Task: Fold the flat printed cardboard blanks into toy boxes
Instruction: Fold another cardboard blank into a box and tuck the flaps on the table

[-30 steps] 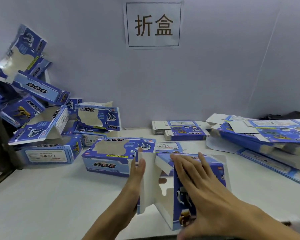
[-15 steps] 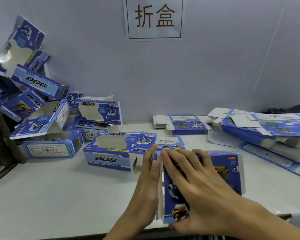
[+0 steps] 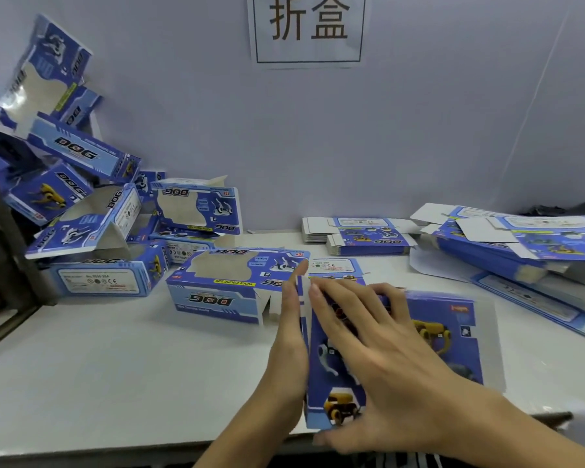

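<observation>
A person works a blue printed box [image 3: 446, 336] at the near edge of the white surface [image 3: 115, 366], right of its middle. The right hand [image 3: 379, 349] lies flat on the box's top face with fingers spread and straight, pressing down. The left hand [image 3: 293, 332] stands on edge against the box's left side, fingers straight and together, pushing a white flap [image 3: 305, 298] inward. Neither hand curls around the cardboard.

Just beyond the hands, a folded box [image 3: 230, 282] with a cut-out window lies on the surface; its near-right end flaps hang open and nothing shows inside it. A heap of folded boxes [image 3: 81, 211] fills the far left corner, several tilted against the wall, their windows showing bare cardboard interiors. Flat blanks [image 3: 368, 233] sit in low stacks along the far edge, and a larger slumped stack of blanks [image 3: 520, 244] occupies the right side. A paper sign [image 3: 308, 28] hangs on the wall above.
</observation>
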